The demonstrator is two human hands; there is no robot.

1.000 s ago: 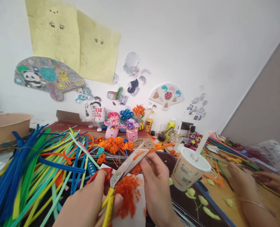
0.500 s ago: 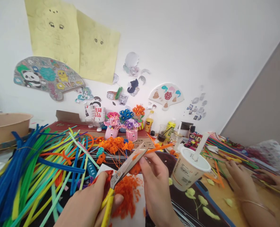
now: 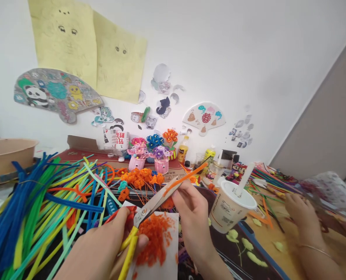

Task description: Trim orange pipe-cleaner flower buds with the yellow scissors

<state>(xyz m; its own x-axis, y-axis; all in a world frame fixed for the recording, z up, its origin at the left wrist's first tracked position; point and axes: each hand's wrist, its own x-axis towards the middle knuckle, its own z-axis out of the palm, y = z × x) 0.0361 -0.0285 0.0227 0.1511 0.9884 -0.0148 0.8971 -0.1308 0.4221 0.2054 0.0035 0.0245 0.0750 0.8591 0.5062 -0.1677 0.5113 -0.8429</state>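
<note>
My left hand (image 3: 102,249) grips the yellow and red handles of a pair of scissors (image 3: 152,204) at the lower middle. The blades point up and to the right, nearly closed on an orange pipe cleaner (image 3: 187,177). My right hand (image 3: 190,217) pinches that pipe cleaner just right of the blade tips, and the pipe cleaner slants upward to the right. Under both hands lies a white sheet of paper (image 3: 168,264) with a heap of orange fuzz trimmings (image 3: 155,237) on it.
A big pile of coloured pipe cleaners (image 3: 44,202) fills the left side. A lidded paper cup with a straw (image 3: 229,208) stands just right of my right hand. Another person's hand (image 3: 302,217) works at the far right. Small pipe-cleaner flower pots (image 3: 149,155) line the wall.
The scissor blades have come together on the orange pipe cleaner, whose free end now tilts higher. The other person's hands at the right have shifted.
</note>
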